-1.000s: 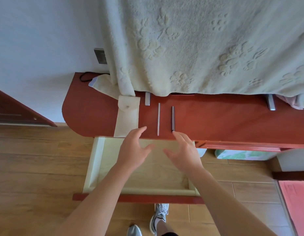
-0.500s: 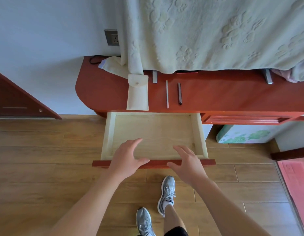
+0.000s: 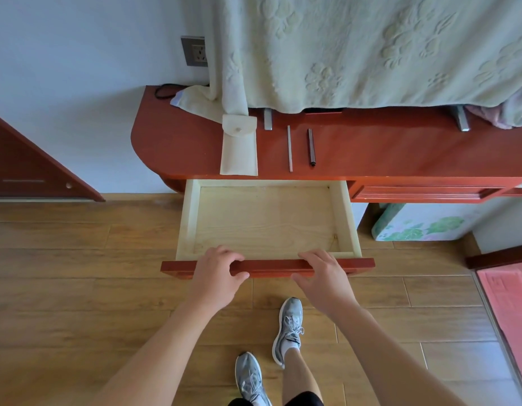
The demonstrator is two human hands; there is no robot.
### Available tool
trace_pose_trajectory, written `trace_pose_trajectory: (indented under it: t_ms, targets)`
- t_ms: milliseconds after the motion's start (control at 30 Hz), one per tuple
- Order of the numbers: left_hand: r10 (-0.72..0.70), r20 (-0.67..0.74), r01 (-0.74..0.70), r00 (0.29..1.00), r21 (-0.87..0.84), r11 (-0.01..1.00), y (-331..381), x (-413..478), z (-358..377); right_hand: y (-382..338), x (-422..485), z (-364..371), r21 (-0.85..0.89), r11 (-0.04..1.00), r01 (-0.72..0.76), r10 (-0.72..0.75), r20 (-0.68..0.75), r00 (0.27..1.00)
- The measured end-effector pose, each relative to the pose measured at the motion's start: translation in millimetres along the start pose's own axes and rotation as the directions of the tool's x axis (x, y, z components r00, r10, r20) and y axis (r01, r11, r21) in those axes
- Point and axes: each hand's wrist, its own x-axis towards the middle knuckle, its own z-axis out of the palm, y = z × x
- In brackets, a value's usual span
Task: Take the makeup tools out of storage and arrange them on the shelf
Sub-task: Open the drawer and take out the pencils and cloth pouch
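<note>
well beyond left grip [image 3: 216, 276] lies pouch [image 3: 239, 149].

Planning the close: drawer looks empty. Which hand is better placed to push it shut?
Left, marginally: left hand grips the drawer front, thumb on its face; right hand looks looser on it.
</note>
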Motion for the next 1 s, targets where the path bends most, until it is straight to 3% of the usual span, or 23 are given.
trace_pose_trajectory:
  t_ms: [633,767,1000]
  targets:
    - [-0.014,-0.090,0.015,0.996,0.010,1.000,-4,17,3,4,25,-3,-0.046,0.999,0.002,-0.003,-0.020,1.000]
    - [-0.111,-0.179,0.110,0.978,-0.012,0.994,2,31,-2,3,41,-11,-0.064,0.998,-0.009,0.006,-0.041,0.999]
    - [-0.180,-0.133,0.193,0.975,0.097,0.976,2,74,-18,1,82,-28,-0.131,0.991,-0.036,0.029,-0.053,0.998]
